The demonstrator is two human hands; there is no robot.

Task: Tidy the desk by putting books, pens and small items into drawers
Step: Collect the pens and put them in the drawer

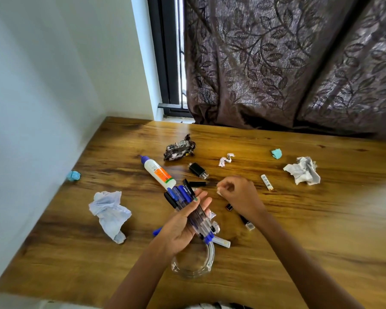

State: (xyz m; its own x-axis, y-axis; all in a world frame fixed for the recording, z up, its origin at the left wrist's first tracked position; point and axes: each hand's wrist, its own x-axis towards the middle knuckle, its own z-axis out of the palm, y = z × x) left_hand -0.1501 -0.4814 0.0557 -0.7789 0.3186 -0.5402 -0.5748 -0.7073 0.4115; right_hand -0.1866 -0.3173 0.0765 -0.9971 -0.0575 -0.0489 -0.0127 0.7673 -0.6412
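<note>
Near the desk's left edge a crumpled tissue is lying. Near the middle, the left hand is gripping a bundle of pens, and the right hand is curling over the desk, pinching something small.
</note>
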